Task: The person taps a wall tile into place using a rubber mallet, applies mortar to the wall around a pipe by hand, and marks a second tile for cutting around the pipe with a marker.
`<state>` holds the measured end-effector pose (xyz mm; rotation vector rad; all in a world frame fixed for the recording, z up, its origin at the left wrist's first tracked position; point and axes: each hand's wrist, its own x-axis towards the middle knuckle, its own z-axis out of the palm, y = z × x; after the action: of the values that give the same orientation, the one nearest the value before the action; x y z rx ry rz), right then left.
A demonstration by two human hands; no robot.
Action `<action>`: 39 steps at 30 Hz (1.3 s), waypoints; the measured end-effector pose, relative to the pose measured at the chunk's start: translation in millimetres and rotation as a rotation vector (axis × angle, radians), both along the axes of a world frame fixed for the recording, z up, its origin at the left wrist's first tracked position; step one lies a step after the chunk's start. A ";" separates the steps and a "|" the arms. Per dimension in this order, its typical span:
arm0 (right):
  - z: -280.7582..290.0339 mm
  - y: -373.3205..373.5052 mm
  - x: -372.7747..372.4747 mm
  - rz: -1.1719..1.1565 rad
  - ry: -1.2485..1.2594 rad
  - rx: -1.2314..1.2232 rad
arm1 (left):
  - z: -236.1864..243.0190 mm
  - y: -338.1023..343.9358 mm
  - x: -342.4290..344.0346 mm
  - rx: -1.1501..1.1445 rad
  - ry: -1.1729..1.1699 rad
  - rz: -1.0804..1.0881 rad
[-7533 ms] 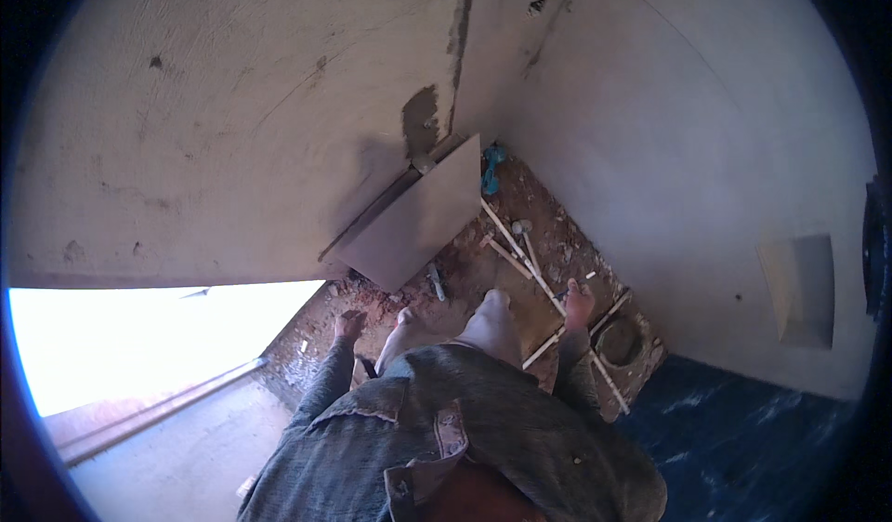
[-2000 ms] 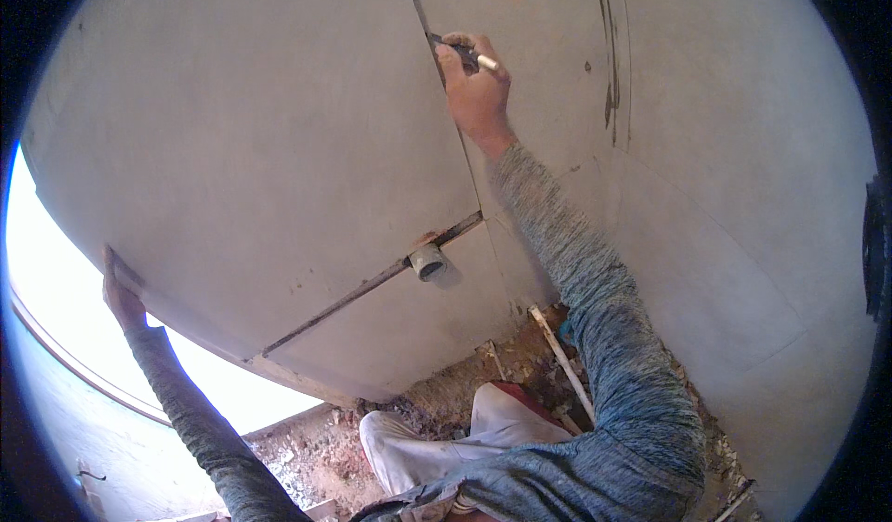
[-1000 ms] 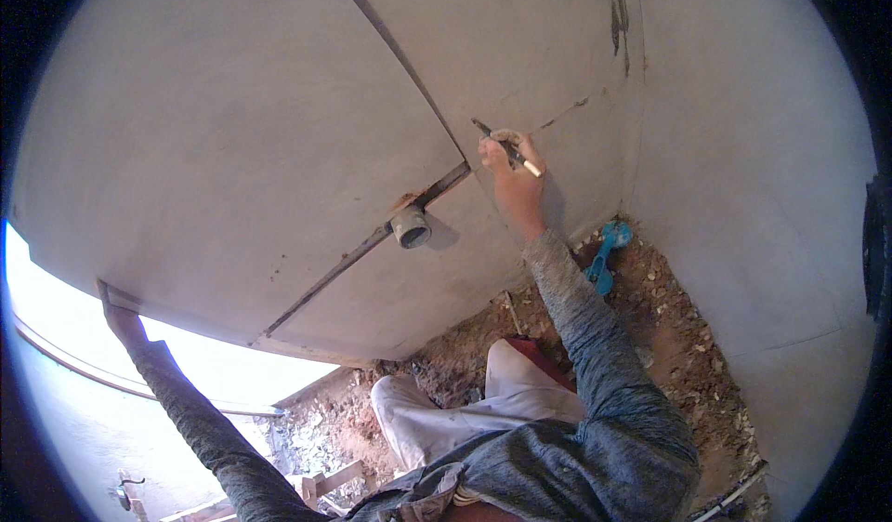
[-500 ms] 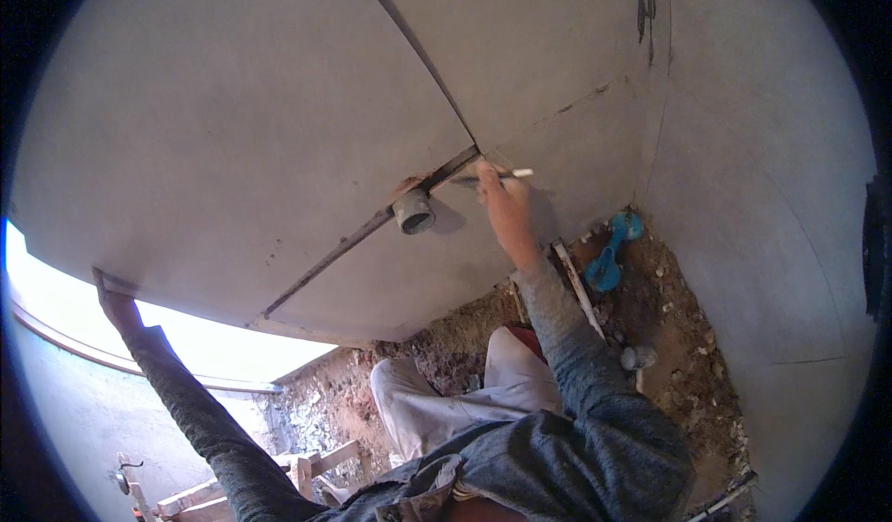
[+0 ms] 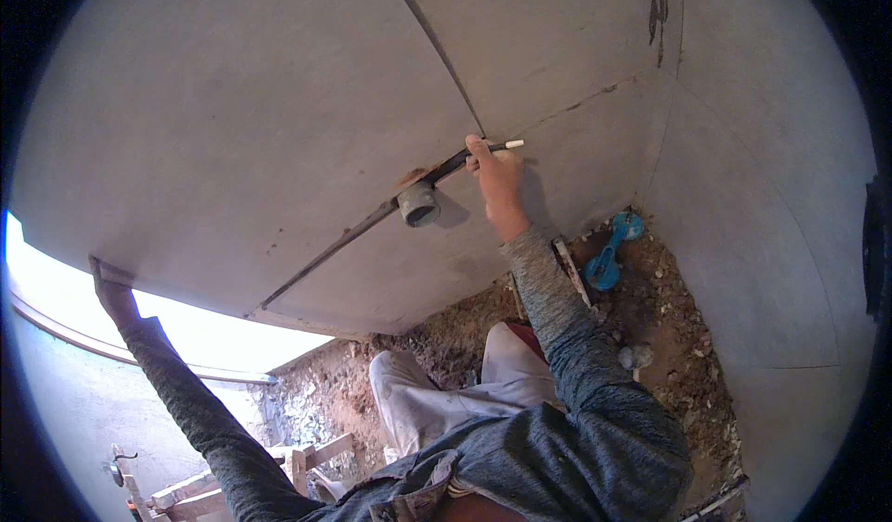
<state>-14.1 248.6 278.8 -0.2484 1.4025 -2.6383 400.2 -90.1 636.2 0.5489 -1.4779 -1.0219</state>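
My right hand (image 5: 497, 183) is closed around a dark pen-like stick (image 5: 514, 145) with a white end. It is held against the wall where two dark joints between large grey wall tiles meet. A short grey pipe stub (image 5: 421, 208) sticks out of the lower joint, left of this hand. At far left, my left hand (image 5: 115, 301) grips the edge of the big grey wall tile (image 5: 214, 169) beside the bright opening. Its fingers are dark and partly hidden.
A blue double suction lifter (image 5: 604, 266) is near the wall's foot, over rubble ground (image 5: 683, 336). A pale strip (image 5: 571, 271) leans beside it. Wooden pieces (image 5: 297, 466) stand at lower left. Another grey wall (image 5: 771, 206) rises at right.
My right hand has moved slightly up and left with the stick, which now lies closer along the joint line. My left hand stays at the tile's edge. The view has shifted a little.
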 end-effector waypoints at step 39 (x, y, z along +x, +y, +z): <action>62.2 25.7 4.0 0.131 1.237 0.525 | -24.1 -76.5 15.8 -0.348 -0.272 0.188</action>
<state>-10.1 274.3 341.0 -1.9943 2.1177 -1.7950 415.9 -166.6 612.1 0.5761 -1.7607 -0.5409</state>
